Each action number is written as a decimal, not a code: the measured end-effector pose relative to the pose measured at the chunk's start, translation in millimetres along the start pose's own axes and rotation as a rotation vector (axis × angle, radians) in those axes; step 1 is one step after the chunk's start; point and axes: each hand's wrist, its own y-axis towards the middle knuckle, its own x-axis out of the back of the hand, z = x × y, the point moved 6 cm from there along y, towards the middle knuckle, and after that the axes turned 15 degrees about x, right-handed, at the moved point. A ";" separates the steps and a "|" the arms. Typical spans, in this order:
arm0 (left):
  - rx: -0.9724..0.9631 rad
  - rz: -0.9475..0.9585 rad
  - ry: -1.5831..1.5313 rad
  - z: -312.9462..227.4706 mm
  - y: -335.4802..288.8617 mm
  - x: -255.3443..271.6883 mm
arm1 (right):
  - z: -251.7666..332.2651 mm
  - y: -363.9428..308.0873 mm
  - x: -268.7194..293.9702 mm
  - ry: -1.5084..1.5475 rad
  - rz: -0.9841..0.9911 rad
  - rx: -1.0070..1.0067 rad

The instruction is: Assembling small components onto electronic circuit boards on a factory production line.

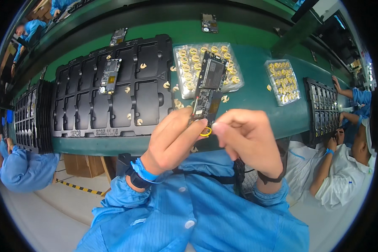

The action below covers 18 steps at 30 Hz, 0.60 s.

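My left hand (170,140) grips the lower end of a dark circuit board (206,90), which stands tilted up in front of me. A round yellow-rimmed part (206,132), like a coin cell, sits at the board's lower end by my left fingertips. My right hand (250,138) is closed in a pinch right beside that round part; a small pale spot shows at its fingertips, too small to name. Behind the board lies a clear plastic tray (235,86) of yellow-rimmed round parts. Small cream-coloured scraps (225,98) are scattered around.
A black compartment tray (82,111) to the left carries another circuit board (111,75) and scraps. Farther right are a second clear tray (283,82) and a filled black tray (323,105), by a co-worker's hands. Stacked black trays (33,117) stand far left. More boards (209,23) lie behind.
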 end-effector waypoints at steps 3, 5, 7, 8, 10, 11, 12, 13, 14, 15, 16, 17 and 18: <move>-0.031 -0.032 0.031 1.5 0.3 0.2 | -9.2 5.2 -7.4 0.128 0.057 -0.041; 0.014 -0.033 -0.001 6.0 -1.4 0.6 | -11.3 8.6 -8.2 0.160 0.071 -0.049; 0.079 -0.022 -0.027 8.5 -4.6 0.7 | -15.9 9.9 -9.9 0.213 0.082 -0.099; 0.142 -0.016 -0.054 10.8 -6.7 0.7 | -18.4 8.7 -10.5 0.218 0.080 -0.102; 0.391 0.063 -0.195 13.2 -10.5 0.8 | -18.6 9.6 -0.6 0.121 -0.036 0.015; 0.637 0.139 -0.338 22.1 -15.8 -4.1 | -17.0 9.0 3.8 0.067 -0.054 0.103; 0.644 0.135 -0.334 22.3 -19.6 -5.1 | -16.6 6.9 3.9 0.070 -0.047 0.099; 0.751 0.144 -0.469 28.4 -27.0 -9.6 | -14.0 4.8 5.1 0.023 -0.055 0.103; 0.856 0.151 -0.605 32.8 -33.3 -13.6 | -12.7 3.7 5.6 -0.024 -0.064 0.107; 0.860 0.155 -0.609 32.2 -33.7 -16.2 | -16.9 3.7 6.3 -0.025 -0.067 0.101; 0.854 0.135 -0.754 31.2 -32.9 -18.5 | -13.6 6.1 5.9 -0.184 -0.034 0.258; 0.845 0.113 -0.898 29.9 -32.3 -20.0 | -7.7 6.1 3.5 -0.343 0.001 0.415; 0.851 0.111 -0.896 30.6 -33.1 -18.5 | -4.1 8.0 0.6 -0.339 0.005 0.411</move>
